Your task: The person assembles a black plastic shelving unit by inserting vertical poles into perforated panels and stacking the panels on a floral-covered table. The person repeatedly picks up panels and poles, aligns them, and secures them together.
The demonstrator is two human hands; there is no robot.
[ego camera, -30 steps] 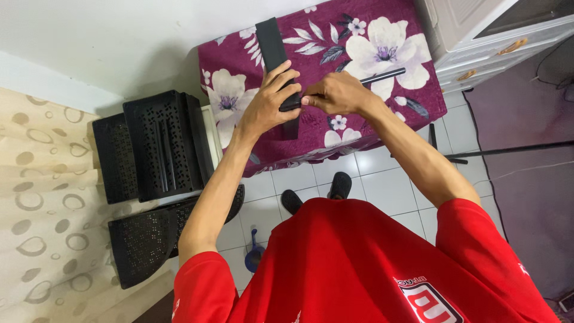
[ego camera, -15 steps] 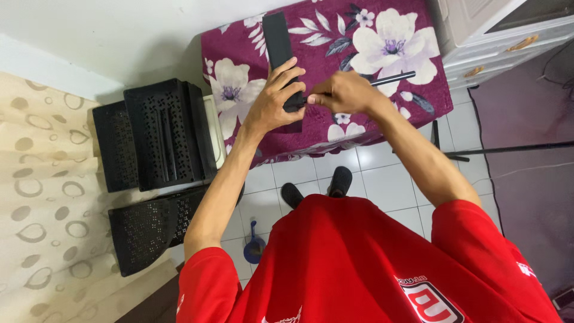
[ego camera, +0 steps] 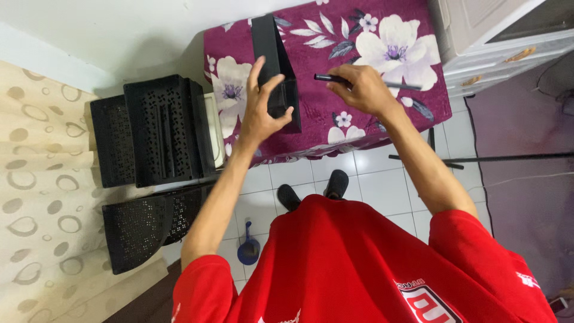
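Under our left hand (ego camera: 263, 110) stands a tall black box (ego camera: 276, 60) on the flowered cloth (ego camera: 382, 54), our fingers loosely clasping its lower end. Just right of it, our right hand (ego camera: 362, 90) pinches a black pen (ego camera: 335, 78) lying flat.

The left hand (ego camera: 263, 110) grips a black box (ego camera: 276, 63) on the flowered cloth (ego camera: 371, 119), while at three o'clock the right hand (ego camera: 362, 90) pinches what looks like a pen (ego camera: 326, 78).

Black rectangular box (ego camera: 276, 60) stands upright on the floral cloth; slim black pen (ego camera: 330, 78) lies level just beside it.
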